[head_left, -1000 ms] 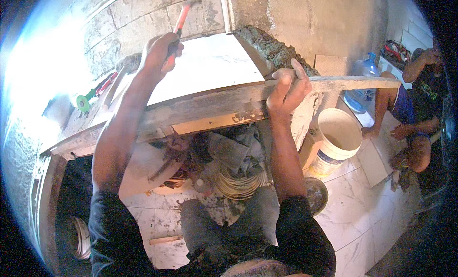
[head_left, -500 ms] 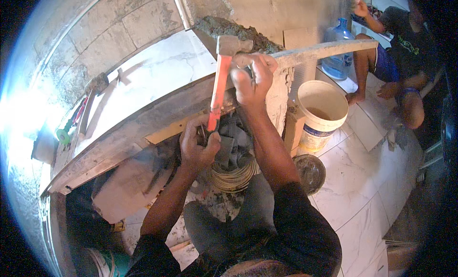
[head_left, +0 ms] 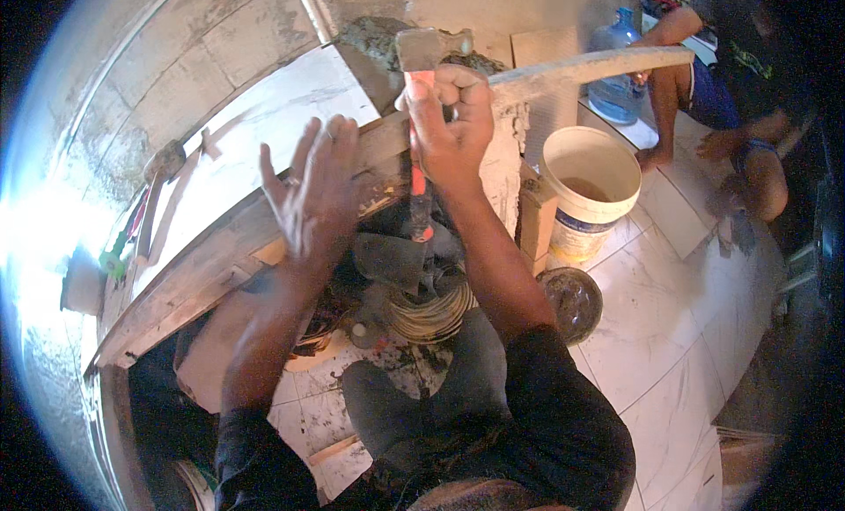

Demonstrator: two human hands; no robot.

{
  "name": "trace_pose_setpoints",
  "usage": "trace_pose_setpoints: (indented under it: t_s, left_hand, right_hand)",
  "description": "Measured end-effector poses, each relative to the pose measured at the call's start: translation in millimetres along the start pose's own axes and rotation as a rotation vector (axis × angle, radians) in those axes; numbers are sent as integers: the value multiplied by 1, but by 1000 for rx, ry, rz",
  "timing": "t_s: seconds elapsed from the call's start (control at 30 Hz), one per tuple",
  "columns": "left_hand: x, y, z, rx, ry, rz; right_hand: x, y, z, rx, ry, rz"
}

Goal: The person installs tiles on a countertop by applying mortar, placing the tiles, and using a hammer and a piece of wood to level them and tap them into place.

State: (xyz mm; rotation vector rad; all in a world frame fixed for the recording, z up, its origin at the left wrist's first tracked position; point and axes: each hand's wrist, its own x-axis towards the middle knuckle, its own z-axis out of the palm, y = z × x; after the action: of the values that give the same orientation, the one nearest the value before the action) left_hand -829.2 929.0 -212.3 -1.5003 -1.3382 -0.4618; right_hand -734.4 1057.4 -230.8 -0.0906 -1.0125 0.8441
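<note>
My right hand (head_left: 453,128) is closed round the upper handle of a hammer (head_left: 421,194), just under its dark metal head. The red and black handle hangs down, roughly upright. To its left, my left hand (head_left: 317,194) is open, its fingers spread and slightly blurred, and it holds nothing. It is over the wooden front edge (head_left: 189,278) of a counter topped with a white marbled tile (head_left: 286,97). Whether the left palm touches the edge I cannot tell. A second long-handled hammer (head_left: 165,161) lies at the left end of the tile.
Mortar (head_left: 374,37) is heaped behind the tile. A white bucket (head_left: 590,181), a round dark pan (head_left: 572,307) and a blue water bottle (head_left: 616,75) stand to the right. Another person (head_left: 739,97) sits at the far right. A coil of cable (head_left: 433,316) lies below the counter.
My left hand has let go of the hammer's lower handle, moved up and left, and opened. The hammer stays in my right hand, a little higher. The other person's raised hand has come down.
</note>
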Motion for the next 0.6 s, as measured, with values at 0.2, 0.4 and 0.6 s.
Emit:
trace_pose_setpoints:
  t_s: [0.2, 0.4, 0.6]
  left_hand:
    - [11, -13, 2, -67, -85, 55]
    - [-2, -23, 12, 18, -66, 42]
    - [6, -20, 10, 6, -11, 69]
  right_hand:
    - [10, 17, -14, -122, -81, -327]
    - [-60, -40, -52, -3, 37, 118]
    - [-111, -6, -87, -195, -171, 500]
